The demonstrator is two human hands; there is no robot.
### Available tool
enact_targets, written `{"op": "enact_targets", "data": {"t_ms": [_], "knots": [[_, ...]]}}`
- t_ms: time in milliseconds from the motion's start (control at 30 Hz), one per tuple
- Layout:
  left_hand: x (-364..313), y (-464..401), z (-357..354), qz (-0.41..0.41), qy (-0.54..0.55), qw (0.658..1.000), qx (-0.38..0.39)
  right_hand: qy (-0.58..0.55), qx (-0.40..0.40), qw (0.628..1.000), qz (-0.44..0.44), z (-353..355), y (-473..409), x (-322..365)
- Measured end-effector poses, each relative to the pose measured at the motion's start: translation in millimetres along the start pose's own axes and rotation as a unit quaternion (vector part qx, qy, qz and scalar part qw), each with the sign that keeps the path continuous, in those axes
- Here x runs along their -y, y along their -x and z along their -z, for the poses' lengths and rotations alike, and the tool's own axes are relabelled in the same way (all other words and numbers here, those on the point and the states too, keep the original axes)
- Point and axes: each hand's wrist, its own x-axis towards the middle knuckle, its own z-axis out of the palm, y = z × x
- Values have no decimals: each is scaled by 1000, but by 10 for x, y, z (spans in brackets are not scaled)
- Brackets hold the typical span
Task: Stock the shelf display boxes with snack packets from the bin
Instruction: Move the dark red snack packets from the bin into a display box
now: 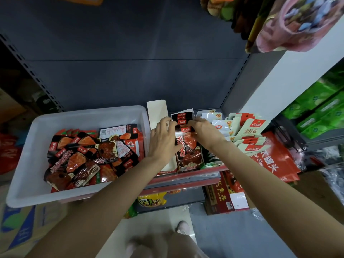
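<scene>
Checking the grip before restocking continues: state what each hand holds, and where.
Both hands, left hand and right hand, pinch the black-red packets by their top edges, inside the display box.

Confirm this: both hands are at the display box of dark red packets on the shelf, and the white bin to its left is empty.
Not quite. In the head view the left hand and right hand are at the display box, but the white bin to its left is not empty: it holds a pile of snack packets.
</scene>
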Motion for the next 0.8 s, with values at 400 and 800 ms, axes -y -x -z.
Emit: {"op": "enact_targets", "data": {"t_ms": [400, 800], "knots": [[235, 34, -54, -399, -296, 846, 192, -25, -8, 999, 19, -18, 66, -40], [179, 34, -99, -365, -288, 857, 223, -57, 19, 998, 8, 4, 102, -33]]}}
